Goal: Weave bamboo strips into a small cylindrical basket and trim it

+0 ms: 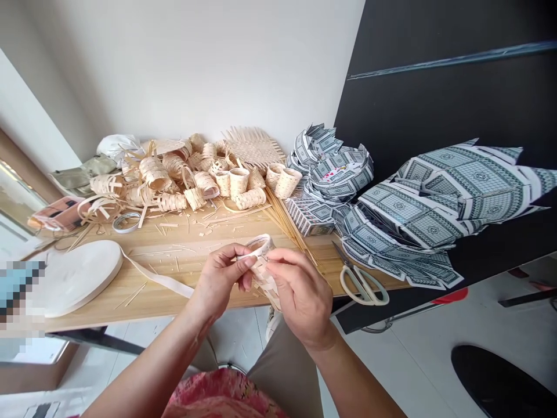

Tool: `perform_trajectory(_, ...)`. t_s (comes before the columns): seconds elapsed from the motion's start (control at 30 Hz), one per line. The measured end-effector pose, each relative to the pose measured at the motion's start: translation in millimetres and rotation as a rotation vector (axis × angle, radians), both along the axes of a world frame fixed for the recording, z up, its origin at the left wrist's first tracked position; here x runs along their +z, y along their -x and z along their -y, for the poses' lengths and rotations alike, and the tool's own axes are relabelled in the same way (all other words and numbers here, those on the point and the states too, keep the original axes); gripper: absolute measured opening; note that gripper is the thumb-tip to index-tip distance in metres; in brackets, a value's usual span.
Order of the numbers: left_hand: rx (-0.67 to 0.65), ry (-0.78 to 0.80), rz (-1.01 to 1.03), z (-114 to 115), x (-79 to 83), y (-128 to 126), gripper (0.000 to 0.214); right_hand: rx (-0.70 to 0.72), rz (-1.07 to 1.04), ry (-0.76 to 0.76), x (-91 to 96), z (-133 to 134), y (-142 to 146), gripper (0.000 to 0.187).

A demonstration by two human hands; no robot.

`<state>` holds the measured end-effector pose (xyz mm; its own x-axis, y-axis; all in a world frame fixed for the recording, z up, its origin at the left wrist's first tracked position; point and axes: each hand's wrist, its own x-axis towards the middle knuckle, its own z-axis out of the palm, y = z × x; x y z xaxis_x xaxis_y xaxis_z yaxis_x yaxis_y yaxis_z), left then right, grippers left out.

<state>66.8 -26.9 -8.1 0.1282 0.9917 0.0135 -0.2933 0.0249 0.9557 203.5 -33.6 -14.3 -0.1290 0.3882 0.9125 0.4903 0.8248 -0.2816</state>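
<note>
A small woven basket cup (266,278) of pale wood strips is tilted above the table's front edge, its round rim facing up. My left hand (221,273) is closed on the rim's left side, thumb outside. At the rim's right side, my right hand (300,290) pinches with thumb and forefinger. A small dark line shows by those fingertips, too fine to name. The right hand's other fingers are curled and partly hide the cup's lower right wall. Scissors (363,284) with pale handles lie to the right of my hands.
Several finished woven cups (238,183) and loose strips are heaped at the back. A coil of white strip (87,273) lies at left, near a tape roll (126,222). Thin sticks (289,223) lie behind my hands. Folded-card constructions (435,197) fill the right.
</note>
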Motion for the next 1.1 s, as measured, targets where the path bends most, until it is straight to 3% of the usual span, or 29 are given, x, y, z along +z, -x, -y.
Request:
perform_trajectory(0.27,0.039,0.036,0.038,2.6,-1.8,-0.1,0.026,-0.021,-0.184,0.199,3.9,3.0,2.0,0.016)
perform_trajectory(0.63,0.053,-0.030,0.011,3.6,-3.6,-4.9,0.020,0.349,-0.590,0.721,8.8,4.9,-8.1,0.010)
perform_trajectory(0.73,0.043,-0.009,0.015,3.2,-3.1,-6.2,0.021,0.287,-0.465,0.666,12.4,7.6,-9.7,0.008)
perform_trajectory(0.9,0.046,0.056,0.093,4.2,-0.1,-7.2,0.021,-0.063,-0.058,0.322,14.5,13.7,-12.7,0.023)
perform_trajectory(1.1,0.130,-0.004,0.128,8.5,0.0,-10.4,0.017,-0.295,0.173,0.207,14.4,17.4,-7.4,0.022)
